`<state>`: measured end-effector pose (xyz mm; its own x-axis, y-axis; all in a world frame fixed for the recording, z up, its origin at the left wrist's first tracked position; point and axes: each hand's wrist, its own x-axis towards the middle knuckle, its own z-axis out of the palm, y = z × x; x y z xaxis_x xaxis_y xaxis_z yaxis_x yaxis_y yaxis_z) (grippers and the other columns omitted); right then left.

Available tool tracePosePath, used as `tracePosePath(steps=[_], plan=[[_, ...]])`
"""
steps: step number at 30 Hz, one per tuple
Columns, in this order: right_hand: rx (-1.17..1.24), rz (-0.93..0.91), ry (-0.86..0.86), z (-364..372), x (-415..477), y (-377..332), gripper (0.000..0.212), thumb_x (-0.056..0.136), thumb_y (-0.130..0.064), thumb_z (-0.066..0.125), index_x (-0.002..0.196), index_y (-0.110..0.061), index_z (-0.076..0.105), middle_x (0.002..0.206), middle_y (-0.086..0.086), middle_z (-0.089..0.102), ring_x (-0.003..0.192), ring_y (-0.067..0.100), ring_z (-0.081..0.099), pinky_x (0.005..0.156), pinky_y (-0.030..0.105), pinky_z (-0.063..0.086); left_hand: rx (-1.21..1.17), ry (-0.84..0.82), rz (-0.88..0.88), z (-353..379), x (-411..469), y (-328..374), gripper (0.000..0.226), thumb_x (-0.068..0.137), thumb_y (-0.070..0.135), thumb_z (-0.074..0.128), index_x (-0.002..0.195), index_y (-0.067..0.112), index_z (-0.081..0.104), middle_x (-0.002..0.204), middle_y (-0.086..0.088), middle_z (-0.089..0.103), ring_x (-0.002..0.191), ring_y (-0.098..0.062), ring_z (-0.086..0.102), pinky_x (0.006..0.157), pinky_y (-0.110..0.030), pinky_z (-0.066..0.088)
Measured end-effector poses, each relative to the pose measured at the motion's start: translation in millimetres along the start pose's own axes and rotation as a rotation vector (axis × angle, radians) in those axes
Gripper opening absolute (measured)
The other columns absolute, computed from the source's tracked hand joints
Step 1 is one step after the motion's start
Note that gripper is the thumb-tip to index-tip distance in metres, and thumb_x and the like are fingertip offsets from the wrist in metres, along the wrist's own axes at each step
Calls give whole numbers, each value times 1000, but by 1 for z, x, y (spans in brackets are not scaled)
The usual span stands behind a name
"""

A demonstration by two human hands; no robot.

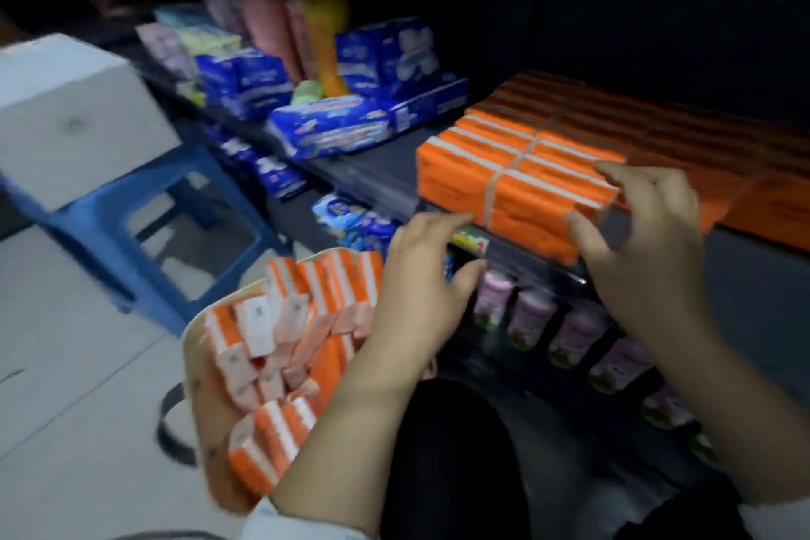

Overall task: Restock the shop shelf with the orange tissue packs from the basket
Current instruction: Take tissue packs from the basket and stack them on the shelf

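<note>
A banded bundle of orange tissue packs (504,180) lies at the front edge of the dark shelf (372,175), ahead of rows of more orange packs (657,127). My right hand (640,241) grips the bundle's right end, thumb on its front face and fingers over its top. My left hand (420,272) hovers with relaxed, spread fingers just below the bundle's left front corner and holds nothing. Beneath my left forearm sits the beige basket (197,368), holding several loose orange-and-white tissue packs (280,333).
Blue tissue packages (333,132) and bottles (324,26) fill the shelf's left part. Pink-labelled jars (570,329) line the lower shelf. A blue plastic stool (131,224) carrying a white box (65,114) stands on the pale floor at left.
</note>
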<state>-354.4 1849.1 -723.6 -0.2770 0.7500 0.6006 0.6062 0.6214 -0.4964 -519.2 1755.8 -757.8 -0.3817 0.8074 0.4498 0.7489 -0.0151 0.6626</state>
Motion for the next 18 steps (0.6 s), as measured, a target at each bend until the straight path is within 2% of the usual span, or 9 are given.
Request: tracePosePath(steps=[2,3,5,7,9,12,14,16,18], plan=[[58,-96,-83,11,-9,-25,48,78,-20,66,123,-7,56,107,18,53,100,36,51,88,28,33,-20,49,-170,-15,-41,-33,39,74,24,69,111,12,66,103,-5,66,97,-19,58,88,-18,38],[82,-115,-129,17,-13,-37,50,77,-22,64,123,-7,56,106,18,54,98,36,51,88,27,32,-1,49,-258,-22,-62,-50,37,76,24,70,110,12,66,103,-5,66,97,-21,60,89,-21,40],[136,-109,-218,28,-18,-60,52,76,-26,62,125,-8,54,106,16,54,98,36,52,89,28,33,63,-1,-412,-36,-98,-83,39,78,22,71,116,14,63,112,-6,64,104,-23,59,95,-33,43],[172,-69,-310,41,-22,-82,52,78,-30,62,126,-11,54,110,15,53,104,33,51,93,34,36,191,-88,-537,-55,-126,-111,45,80,23,71,122,18,59,122,-5,60,114,-22,54,100,-32,38],[149,-56,-428,56,-26,-102,49,81,-28,66,127,-15,53,115,11,52,110,28,48,94,30,33,374,-128,-600,-74,-145,-136,43,83,33,66,124,24,57,126,-2,57,119,-22,50,102,-31,34],[76,-117,-643,84,-35,-127,50,82,-26,66,128,-19,52,122,9,51,118,27,45,99,35,35,454,-133,-719,-96,-164,-167,46,87,38,60,131,26,50,137,-4,48,129,-27,41,109,-44,35],[45,-117,-770,101,-46,-139,50,83,-29,64,131,-21,50,129,6,48,123,25,40,103,36,34,452,-220,-860,-104,-168,-180,51,91,34,54,139,24,40,143,-5,40,129,-28,38,105,-44,37],[18,-110,-811,118,-61,-145,50,84,-30,61,131,-20,50,128,6,48,121,26,41,100,37,38,471,-294,-914,-105,-171,-190,49,94,36,45,141,23,36,139,-8,43,123,-29,44,101,-44,42],[10,-90,-834,133,-78,-145,47,84,-28,60,128,-18,52,123,8,51,116,27,46,94,37,42,513,-352,-953,-102,-175,-198,43,96,36,38,136,20,39,131,-10,51,114,-27,53,93,-42,47]])
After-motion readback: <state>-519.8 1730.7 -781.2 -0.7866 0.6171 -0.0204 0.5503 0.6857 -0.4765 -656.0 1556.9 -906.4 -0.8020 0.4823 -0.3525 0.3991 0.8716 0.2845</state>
